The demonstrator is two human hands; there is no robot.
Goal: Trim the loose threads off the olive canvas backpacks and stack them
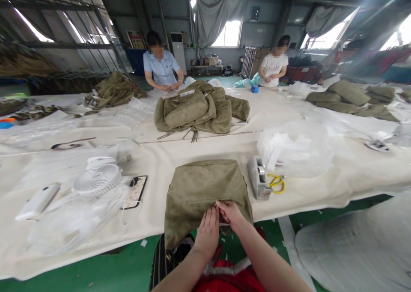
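Observation:
An olive green bag (202,185) lies flat at the near edge of the white table (160,159), partly hanging over it. Both my hands rest on its lower part. My left hand (208,232) has its fingers pressed together against the fabric near a seam or pocket opening. My right hand (230,213) pinches the fabric right beside it, fingertips curled at the same seam. What the fingers grip beyond the cloth is too small to make out.
A tape dispenser (258,177) and yellow scissors (276,183) lie right of the bag. A white fan (97,178), phone (136,191) and power bank (37,202) sit left. A pile of olive bags (201,110) is mid-table; clear plastic bags (295,148) right. Two people work across the table.

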